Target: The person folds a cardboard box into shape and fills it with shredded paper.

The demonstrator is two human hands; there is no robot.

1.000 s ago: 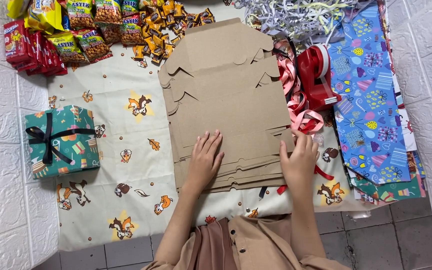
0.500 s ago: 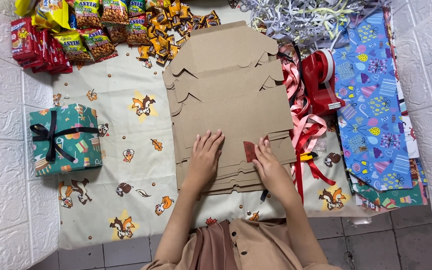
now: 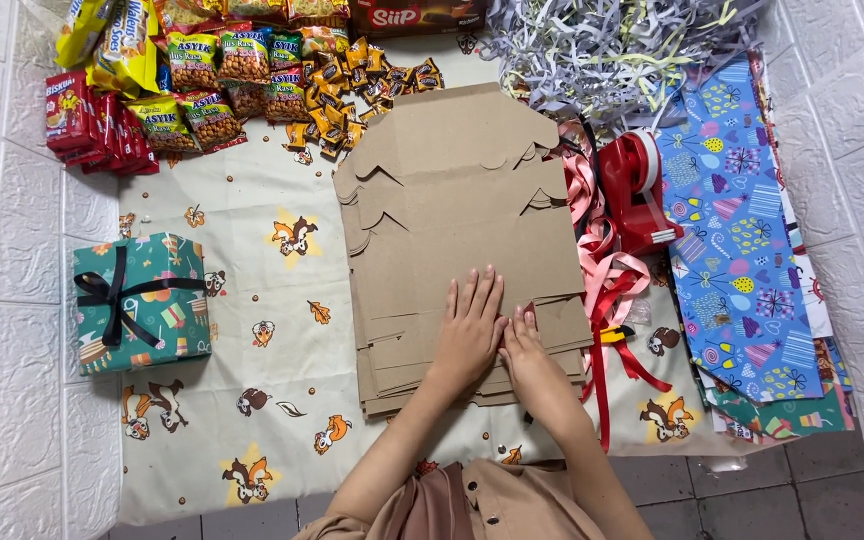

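A: hands status?

B: left hand (image 3: 470, 325) flat, palm down, fingers spread on the stack of flattened cardboard boxes (image 3: 452, 210). released, grasps nothing, just presses on the top sheet

A: right?

B: right hand (image 3: 524, 350) touching the left at its thumb side, fingertips on the same top sheet near its lower right part. can't tell if it pinches an edge or just rests, fingers partly curled

A: where's the stack sitting?

B: under both hands, running up and away from them on a cartoon-print cloth (image 3: 252, 300). lower edges of the sheets fan out just below the palms

A: around the grip?

B: right of the right hand: red and pink ribbons (image 3: 607, 290), near, with a red tape dispenser (image 3: 637, 190) further up. beyond that, blue patterned wrapping paper (image 3: 742, 260). well left of the left hand: green wrapped gift box (image 3: 142, 305) with black ribbon bow. far above the hands: snack packets (image 3: 202, 90) and shredded paper (image 3: 602, 50)
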